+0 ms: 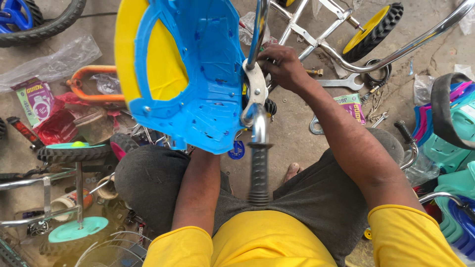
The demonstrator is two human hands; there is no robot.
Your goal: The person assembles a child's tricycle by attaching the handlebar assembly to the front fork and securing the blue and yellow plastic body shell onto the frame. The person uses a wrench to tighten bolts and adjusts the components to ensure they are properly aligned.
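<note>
A blue and yellow plastic seat [193, 74] of a child's tricycle is turned underside up in front of me. My right hand [282, 64] reaches over to the white bracket [256, 89] where a chrome handlebar tube [259, 129] meets the seat, fingers closed around something small there that I cannot make out. The tube ends in a black ribbed grip [259, 173] pointing at my lap. My left hand is hidden under the seat; only the forearm [200, 190] shows, rising beneath the blue plastic.
A yellow-hubbed wheel [372, 29] on a chrome frame lies at the top right. Spanners [341, 82] and small packets litter the concrete floor. Teal-hubbed wheels on an axle [74, 188] stand at left; stacked teal and blue plastic parts [455, 148] at right.
</note>
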